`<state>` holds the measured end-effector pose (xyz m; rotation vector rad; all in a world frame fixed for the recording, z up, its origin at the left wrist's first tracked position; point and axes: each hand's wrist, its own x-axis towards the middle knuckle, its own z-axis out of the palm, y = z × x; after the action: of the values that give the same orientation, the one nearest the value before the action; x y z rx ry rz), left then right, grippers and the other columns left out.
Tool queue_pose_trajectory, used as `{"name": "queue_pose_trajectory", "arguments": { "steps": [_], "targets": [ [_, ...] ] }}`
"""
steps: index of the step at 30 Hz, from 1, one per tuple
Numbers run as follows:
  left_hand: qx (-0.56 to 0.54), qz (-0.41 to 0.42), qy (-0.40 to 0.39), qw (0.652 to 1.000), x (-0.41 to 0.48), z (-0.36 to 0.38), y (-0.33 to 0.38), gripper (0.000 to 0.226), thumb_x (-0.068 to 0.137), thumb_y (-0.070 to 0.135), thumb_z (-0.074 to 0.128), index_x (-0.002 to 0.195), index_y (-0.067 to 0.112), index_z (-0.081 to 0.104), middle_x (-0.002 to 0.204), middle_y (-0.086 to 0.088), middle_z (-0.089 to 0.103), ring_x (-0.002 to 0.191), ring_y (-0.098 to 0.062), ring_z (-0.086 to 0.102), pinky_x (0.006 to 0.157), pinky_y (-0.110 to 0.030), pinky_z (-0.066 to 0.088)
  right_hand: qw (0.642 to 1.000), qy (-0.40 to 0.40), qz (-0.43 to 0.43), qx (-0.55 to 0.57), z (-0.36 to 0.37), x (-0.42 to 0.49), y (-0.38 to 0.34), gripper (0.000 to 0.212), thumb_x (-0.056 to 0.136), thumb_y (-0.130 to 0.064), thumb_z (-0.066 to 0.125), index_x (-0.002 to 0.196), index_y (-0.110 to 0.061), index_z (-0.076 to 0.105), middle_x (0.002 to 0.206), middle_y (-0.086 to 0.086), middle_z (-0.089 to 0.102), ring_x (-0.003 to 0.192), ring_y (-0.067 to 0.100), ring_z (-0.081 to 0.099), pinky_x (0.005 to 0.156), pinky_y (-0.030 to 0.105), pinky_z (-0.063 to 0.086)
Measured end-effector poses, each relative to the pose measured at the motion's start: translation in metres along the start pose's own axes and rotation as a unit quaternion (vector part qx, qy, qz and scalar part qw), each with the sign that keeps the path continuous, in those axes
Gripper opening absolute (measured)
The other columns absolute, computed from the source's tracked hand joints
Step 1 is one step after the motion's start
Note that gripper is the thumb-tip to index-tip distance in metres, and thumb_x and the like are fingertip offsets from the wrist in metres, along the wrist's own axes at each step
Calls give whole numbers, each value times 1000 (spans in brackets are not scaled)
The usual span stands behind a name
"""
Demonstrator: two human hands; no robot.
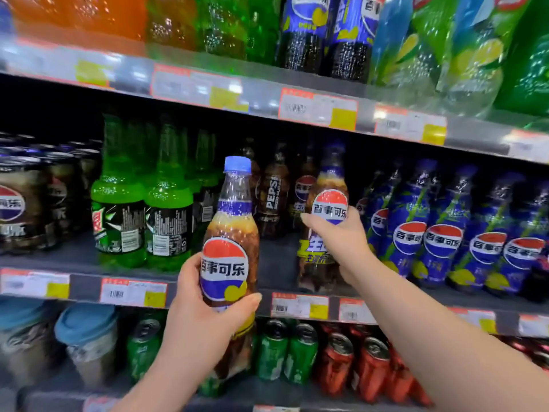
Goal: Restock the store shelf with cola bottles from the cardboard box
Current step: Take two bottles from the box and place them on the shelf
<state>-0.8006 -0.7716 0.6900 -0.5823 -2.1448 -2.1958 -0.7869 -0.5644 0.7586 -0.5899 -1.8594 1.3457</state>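
Note:
My left hand (199, 316) grips a cola bottle (230, 230) with a blue cap and a red, white and blue label, held upright in front of the middle shelf's edge (83, 285). My right hand (344, 242) reaches further in and grips a second cola bottle (328, 209) standing on that shelf, at the front of a row of dark cola bottles (274, 191). The cardboard box is out of view.
Green soda bottles (142, 209) stand left of the gap, blue-labelled cola bottles (445, 233) to the right. Dark cans (23, 203) fill the far left. The shelf above (267, 99) holds larger bottles. Below are green cans (276, 352) and red cans (368, 367).

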Motion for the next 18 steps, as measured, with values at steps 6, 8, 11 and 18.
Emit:
{"name": "queue_pose_trajectory", "arguments": {
  "steps": [6,8,11,18],
  "targets": [
    [-4,13,34,999,1,19,-4,73,60,16,84,113,39,38,94,19,62,73,13,61,65,-13,41,997,-16,-73,-4,7,48,6,65,65,-23,82,114,-14,40,101,2,60,90,16,60,79,29,50],
    [-9,14,41,999,1,25,-4,74,59,16,84,112,39,38,93,19,62,71,19,58,64,-13,41,996,-26,-87,-11,11,60,14,71,67,-23,81,122,-14,37,98,-1,57,91,16,58,77,27,47],
    [-10,16,50,999,5,30,-8,73,59,17,84,112,40,39,93,16,63,73,15,59,64,-15,42,996,-31,-86,-23,21,78,28,90,67,-29,80,137,-13,25,104,0,53,101,19,55,89,33,48],
    [-1,30,70,997,12,37,-15,74,58,17,85,111,39,39,96,14,63,84,-1,60,68,-19,43,998,-50,-48,-10,38,107,55,99,56,-34,85,136,-17,28,121,7,56,111,26,56,98,46,48]
  ]
}}
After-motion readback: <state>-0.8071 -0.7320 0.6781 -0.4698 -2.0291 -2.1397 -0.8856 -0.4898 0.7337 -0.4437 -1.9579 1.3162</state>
